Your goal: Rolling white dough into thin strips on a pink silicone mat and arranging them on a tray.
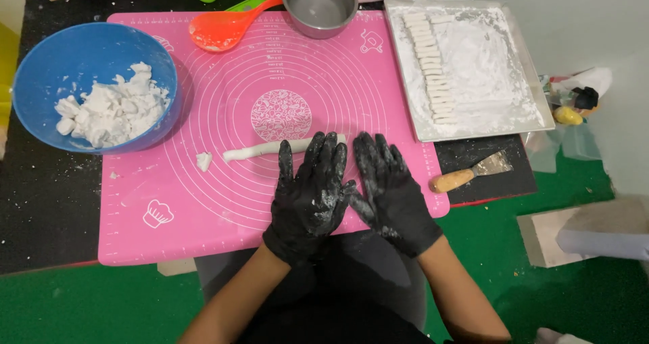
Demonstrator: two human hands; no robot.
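The dough rope [270,148] lies across the middle of the pink silicone mat [169,229], just below its printed centre circle, and that mat is my landmark for everything else. My left hand [312,192] and right hand [391,190], both in black gloves smeared with white, lie flat and side by side on the mat's near half, fingers spread and gripping nothing; the left fingertips [324,144] press on the rope's right end, a flat palm being what keeps it round and even. A small dough scrap [203,161] sits by the rope's left end. Off the mat's left edge stands the blue bowl [40,66] of torn dough lumps. At its far edge are an orange spoon [220,27] and a steel pot [319,4]. To its right, a floured tray [520,66] holds a row of cut pieces, flour probably stopping sticking, with a wooden-handled scraper [470,173] nearer me. The mat rests on a black tabletop [47,202] above green floor [101,303].
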